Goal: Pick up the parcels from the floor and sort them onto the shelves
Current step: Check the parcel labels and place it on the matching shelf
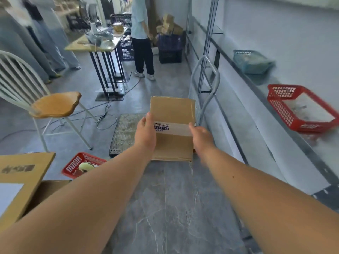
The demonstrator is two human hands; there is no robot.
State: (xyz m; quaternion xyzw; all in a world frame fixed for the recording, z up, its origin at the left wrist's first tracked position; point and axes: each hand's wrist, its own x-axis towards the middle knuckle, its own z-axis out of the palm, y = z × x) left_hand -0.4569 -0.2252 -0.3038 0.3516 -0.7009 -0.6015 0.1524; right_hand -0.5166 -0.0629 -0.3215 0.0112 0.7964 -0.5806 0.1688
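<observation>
Both hands are clamped on a cardboard parcel (172, 129), left hand (145, 132) and right hand (201, 137) on opposite sides, held above the floor at centre. Its tape has blue print, too blurry to read. Trolley (126, 132) just behind, red basket (300, 109) on the shelf (256, 85) at 2 o'clock, chair (55, 105) at 10.

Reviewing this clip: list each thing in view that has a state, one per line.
cardboard box: taped shut, held between both hands
left hand: gripping the box's left edge
right hand: gripping its right edge
red basket on shelf: tilted
large carton: flap open
</observation>
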